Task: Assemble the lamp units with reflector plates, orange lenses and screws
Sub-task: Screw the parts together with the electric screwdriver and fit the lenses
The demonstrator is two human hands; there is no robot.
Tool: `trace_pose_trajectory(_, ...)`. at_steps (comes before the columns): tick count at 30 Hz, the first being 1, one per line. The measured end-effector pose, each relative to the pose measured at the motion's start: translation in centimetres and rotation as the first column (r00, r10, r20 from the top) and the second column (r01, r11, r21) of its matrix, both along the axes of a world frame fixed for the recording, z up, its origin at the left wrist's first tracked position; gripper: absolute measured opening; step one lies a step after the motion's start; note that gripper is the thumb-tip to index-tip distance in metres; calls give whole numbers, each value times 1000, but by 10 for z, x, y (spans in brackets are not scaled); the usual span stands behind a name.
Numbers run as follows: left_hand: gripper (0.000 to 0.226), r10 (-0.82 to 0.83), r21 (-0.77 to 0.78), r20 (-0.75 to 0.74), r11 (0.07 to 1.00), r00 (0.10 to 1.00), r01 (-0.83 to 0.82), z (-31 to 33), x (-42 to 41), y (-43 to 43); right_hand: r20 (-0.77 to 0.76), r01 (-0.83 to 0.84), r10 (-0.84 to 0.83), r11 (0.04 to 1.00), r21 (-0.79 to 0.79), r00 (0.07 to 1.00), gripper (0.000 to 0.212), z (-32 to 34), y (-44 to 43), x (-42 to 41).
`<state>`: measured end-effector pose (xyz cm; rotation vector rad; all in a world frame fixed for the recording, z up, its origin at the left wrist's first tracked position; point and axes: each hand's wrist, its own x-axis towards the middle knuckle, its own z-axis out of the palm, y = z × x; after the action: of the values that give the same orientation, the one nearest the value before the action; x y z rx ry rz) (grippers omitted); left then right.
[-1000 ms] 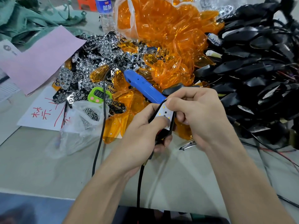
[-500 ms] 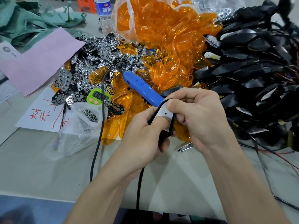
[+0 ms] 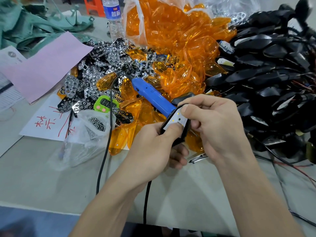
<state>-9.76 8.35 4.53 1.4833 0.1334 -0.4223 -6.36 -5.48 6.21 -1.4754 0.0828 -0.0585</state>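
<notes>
Both hands are gripping one lamp unit [image 3: 174,117] above the counter [image 3: 42,177]. The left hand [image 3: 153,147] is curling its fingers [image 3: 177,161] under the black housing, with the thumb pressing on the white board. The right hand [image 3: 217,127] is wrapping the far edge, its thumb lying across the board's top. Just beyond the fingertips, a blue screwdriver [image 3: 153,96] is lying on orange lenses [image 3: 179,48]. Left of the fingers, a bag of screws [image 3: 96,124] is sitting beside reflector plates [image 3: 109,60]. To their right, black housings [image 3: 273,65] are lying heaped.

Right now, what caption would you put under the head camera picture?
Left hand and right hand grip one lamp unit, with orange lenses and reflector plates heaped behind.
</notes>
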Motion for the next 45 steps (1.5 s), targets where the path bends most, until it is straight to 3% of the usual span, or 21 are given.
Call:
trace_pose_trajectory(3,48,-8,115,77,993,997,-1,-1,-1,-2,24,19,-20,1000,12,1000,22,5,0,2)
trace_pose_trajectory(6,53,20,126,156,991,987,-40,2,0,-5,64,6,-6,1000,-8,998,20,11,0,4)
trace_pose_trajectory(17,24,30,-23,124,999,992,-27,7,5,-4,119,-36,46,996,-83,992,21,20,1,8)
trace_pose_trajectory(26,33,111,-52,181,993,977,-103,0,15,4,68,-94,100,992,-82,993,12,11,16,16)
trace_pose_trajectory(30,25,255,-43,187,967,949,-252,-13,20,16,31,-120,128,977,-178,991,19,-1,37,30)
trace_pose_trajectory(34,19,362,-22,305,928,881,-373,-24,24,32,-12,-179,182,947,-265,983,10,-10,63,46)
trace_pose_trajectory(36,27,383,4,324,914,865,-406,-28,27,43,-24,-202,206,920,-335,978,12,-13,76,55)
trace_pose_trajectory(42,30,506,-121,196,863,840,-491,-35,41,67,-7,-149,182,784,-603,983,14,-15,108,80)
trace_pose_trajectory(45,28,530,-149,150,847,835,-511,-38,47,75,-45,-249,290,718,-650,956,16,-14,116,94)
